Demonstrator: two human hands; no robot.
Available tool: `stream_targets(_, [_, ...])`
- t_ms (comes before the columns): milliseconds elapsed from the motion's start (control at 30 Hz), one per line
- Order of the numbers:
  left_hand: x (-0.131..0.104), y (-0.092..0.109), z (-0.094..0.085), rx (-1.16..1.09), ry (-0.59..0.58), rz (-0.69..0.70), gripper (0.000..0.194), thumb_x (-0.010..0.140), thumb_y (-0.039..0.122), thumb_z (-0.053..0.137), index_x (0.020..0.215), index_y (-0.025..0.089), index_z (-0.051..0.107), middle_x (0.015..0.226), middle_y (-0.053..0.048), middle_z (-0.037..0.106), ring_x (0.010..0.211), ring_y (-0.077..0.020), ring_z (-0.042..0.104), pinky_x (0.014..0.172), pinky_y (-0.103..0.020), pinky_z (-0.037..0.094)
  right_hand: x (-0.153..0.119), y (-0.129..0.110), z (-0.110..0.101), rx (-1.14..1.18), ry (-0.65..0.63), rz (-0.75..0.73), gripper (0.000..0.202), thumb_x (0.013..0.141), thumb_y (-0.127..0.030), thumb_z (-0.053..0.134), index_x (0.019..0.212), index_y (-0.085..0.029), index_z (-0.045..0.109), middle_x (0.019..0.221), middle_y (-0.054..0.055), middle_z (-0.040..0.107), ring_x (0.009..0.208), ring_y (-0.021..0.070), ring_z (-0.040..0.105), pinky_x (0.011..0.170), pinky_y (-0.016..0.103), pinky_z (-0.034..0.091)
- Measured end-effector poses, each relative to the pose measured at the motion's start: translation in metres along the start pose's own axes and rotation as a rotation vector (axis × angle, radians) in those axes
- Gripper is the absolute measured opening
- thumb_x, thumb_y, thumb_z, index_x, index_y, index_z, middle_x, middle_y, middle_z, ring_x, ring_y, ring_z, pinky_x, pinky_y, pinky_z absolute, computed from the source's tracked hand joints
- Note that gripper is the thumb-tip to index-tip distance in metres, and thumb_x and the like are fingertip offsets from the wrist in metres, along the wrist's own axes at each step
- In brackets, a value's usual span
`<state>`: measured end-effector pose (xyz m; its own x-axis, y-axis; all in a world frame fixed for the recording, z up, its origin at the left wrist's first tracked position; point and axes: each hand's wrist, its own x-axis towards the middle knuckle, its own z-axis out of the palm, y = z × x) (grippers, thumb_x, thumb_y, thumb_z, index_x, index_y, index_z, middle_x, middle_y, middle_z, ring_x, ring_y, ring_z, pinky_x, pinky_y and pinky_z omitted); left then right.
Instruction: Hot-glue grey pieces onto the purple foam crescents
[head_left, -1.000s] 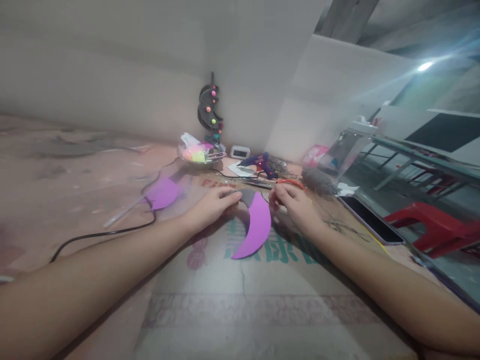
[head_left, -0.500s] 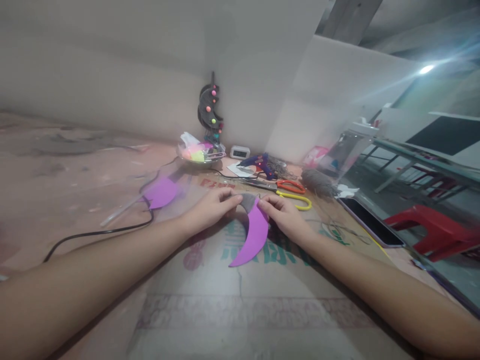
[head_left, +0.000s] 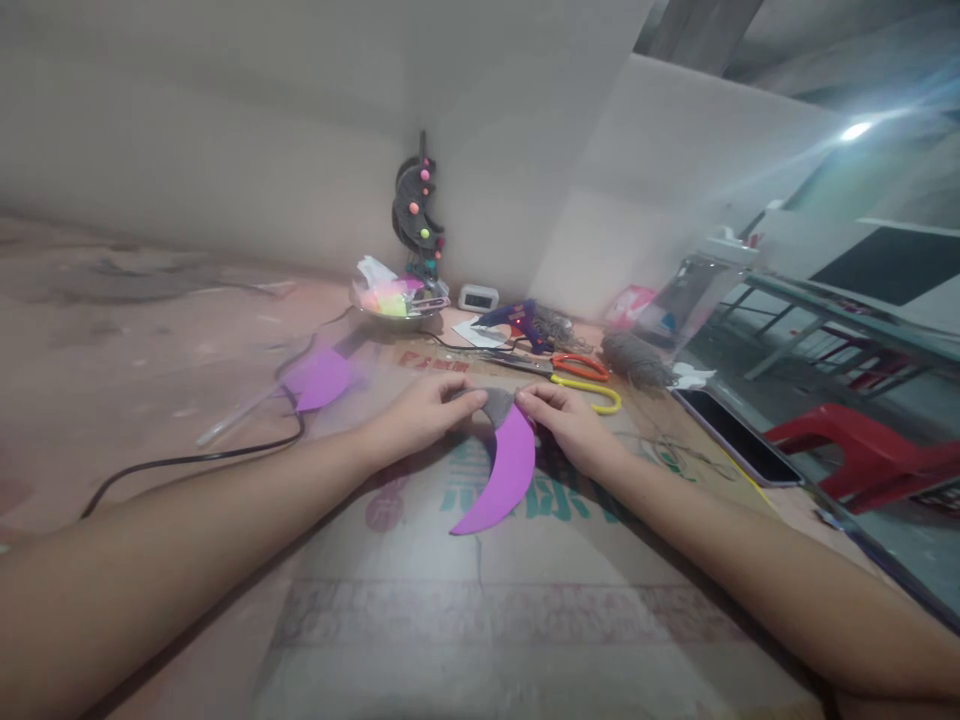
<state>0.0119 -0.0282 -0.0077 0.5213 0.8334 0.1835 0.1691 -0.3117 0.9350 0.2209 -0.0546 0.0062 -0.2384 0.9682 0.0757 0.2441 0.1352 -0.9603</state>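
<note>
A purple crescent (head_left: 504, 482), its upper end wrapped in grey yarn (head_left: 496, 405), is held up between my two hands over the printed cardboard. My left hand (head_left: 435, 412) pinches the grey-wrapped end, thumb on top. At the upper right edge of the crescent, my right hand (head_left: 562, 415) is closed with thumb and index finger together, where grey meets purple. The crescent's pointed purple tip hangs down towards me. Behind my right hand lie scissors (head_left: 581, 367) with one orange and one yellow handle.
A glue gun (head_left: 517, 320) with a black cord rests behind the scissors. To its right are a grey yarn ball (head_left: 636, 360) and a phone (head_left: 739, 437). A bowl of bits (head_left: 401, 315) and a small clock (head_left: 478, 298) stand near the wall. Another purple piece (head_left: 322, 380) lies left.
The crescent's tip has swung slightly left, and a little more of its grey wrapping shows between my hands. Both hands keep their grip. The whole view has shifted slightly.
</note>
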Motion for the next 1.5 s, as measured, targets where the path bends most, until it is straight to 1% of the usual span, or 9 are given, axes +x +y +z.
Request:
stream_targets(233, [-0.0004, 0.0015, 0.0004, 0.031, -0.014, 0.021, 0.034, 0.086, 0.047, 0.051, 0.076, 0.015, 0.058, 0.067, 0.000, 0.061, 0.054, -0.0100, 0.048, 0.051, -0.021, 0.037, -0.0013, -0.0024, 0.0006, -0.033, 0.011, 0.010, 0.035, 0.078, -0.052, 0.063, 0.071, -0.017, 0.057, 0.056, -0.005, 0.048, 0.047, 0.0071, 0.039, 0.045, 0.021, 0.031])
stream_targets(467, [0.0007, 0.0002, 0.0007, 0.042, -0.010, 0.042, 0.032, 0.086, 0.045, 0.052, 0.073, 0.015, 0.058, 0.061, 0.002, 0.055, 0.054, -0.0101, 0.048, 0.049, -0.021, 0.035, -0.0007, -0.0018, 0.0014, -0.095, 0.025, -0.009, 0.040, 0.078, -0.056, 0.060, 0.070, -0.018, 0.055, 0.056, -0.006, 0.048, 0.048, 0.0077, 0.041, 0.046, 0.021, 0.033])
stream_targets(633, [0.0003, 0.0004, 0.0006, -0.008, 0.034, 0.004, 0.032, 0.087, 0.045, 0.051, 0.075, 0.015, 0.056, 0.060, 0.002, 0.052, 0.053, -0.0090, 0.046, 0.049, -0.020, 0.034, -0.0013, -0.0007, 0.0006, -0.114, 0.065, -0.021, 0.046, 0.085, -0.059, 0.049, 0.066, -0.018, 0.054, 0.057, -0.003, 0.049, 0.051, 0.0095, 0.043, 0.049, 0.023, 0.034])
stream_targets(700, [0.0004, -0.0001, 0.0003, -0.007, 0.044, 0.002, 0.032, 0.087, 0.045, 0.051, 0.076, 0.015, 0.057, 0.060, 0.003, 0.052, 0.053, -0.0089, 0.046, 0.049, -0.020, 0.034, -0.0005, 0.0001, -0.0005, -0.124, 0.045, -0.038, 0.046, 0.084, -0.060, 0.051, 0.066, -0.018, 0.055, 0.058, -0.003, 0.050, 0.054, 0.0104, 0.044, 0.051, 0.023, 0.035])
stream_targets(833, [0.0007, -0.0011, -0.0002, 0.044, 0.060, 0.017, 0.033, 0.087, 0.047, 0.051, 0.077, 0.016, 0.058, 0.062, 0.002, 0.054, 0.055, -0.0095, 0.048, 0.050, -0.021, 0.035, 0.0023, 0.0035, -0.0029, -0.121, -0.012, -0.056, 0.036, 0.079, -0.053, 0.062, 0.079, -0.018, 0.063, 0.069, -0.002, 0.056, 0.062, 0.0114, 0.048, 0.058, 0.024, 0.038])
stream_targets(933, [0.0005, -0.0004, 0.0002, 0.072, 0.042, 0.028, 0.033, 0.087, 0.047, 0.050, 0.079, 0.016, 0.060, 0.065, 0.001, 0.057, 0.057, -0.0106, 0.049, 0.051, -0.021, 0.035, 0.0034, 0.0056, -0.0039, -0.079, -0.060, -0.040, 0.032, 0.078, -0.049, 0.064, 0.085, -0.018, 0.064, 0.075, -0.001, 0.058, 0.065, 0.0114, 0.051, 0.060, 0.024, 0.040])
stream_targets(1200, [0.0002, 0.0000, 0.0011, 0.193, 0.018, 0.059, 0.035, 0.088, 0.047, 0.047, 0.078, 0.016, 0.061, 0.068, -0.001, 0.061, 0.061, -0.0125, 0.052, 0.052, -0.022, 0.036, 0.0009, 0.0014, -0.0021, -0.157, -0.108, -0.001, 0.035, 0.079, -0.049, 0.063, 0.068, -0.017, 0.055, 0.057, -0.005, 0.048, 0.051, 0.0076, 0.040, 0.048, 0.021, 0.031])
stream_targets(1367, [-0.0002, -0.0002, 0.0006, 0.185, 0.018, 0.067, 0.035, 0.087, 0.047, 0.048, 0.077, 0.016, 0.062, 0.069, -0.001, 0.062, 0.063, -0.0132, 0.054, 0.054, -0.023, 0.037, 0.0004, -0.0017, -0.0005, -0.195, -0.106, -0.006, 0.035, 0.079, -0.049, 0.061, 0.068, -0.017, 0.055, 0.057, -0.005, 0.048, 0.050, 0.0073, 0.039, 0.048, 0.021, 0.031])
stream_targets(1500, [0.0001, 0.0004, 0.0002, 0.078, 0.041, 0.040, 0.033, 0.086, 0.046, 0.050, 0.077, 0.016, 0.061, 0.064, 0.000, 0.059, 0.057, -0.0119, 0.051, 0.051, -0.022, 0.036, 0.0015, 0.0007, -0.0021, -0.182, -0.062, -0.020, 0.039, 0.081, -0.054, 0.057, 0.071, -0.016, 0.059, 0.062, -0.003, 0.051, 0.056, 0.0098, 0.043, 0.052, 0.023, 0.034])
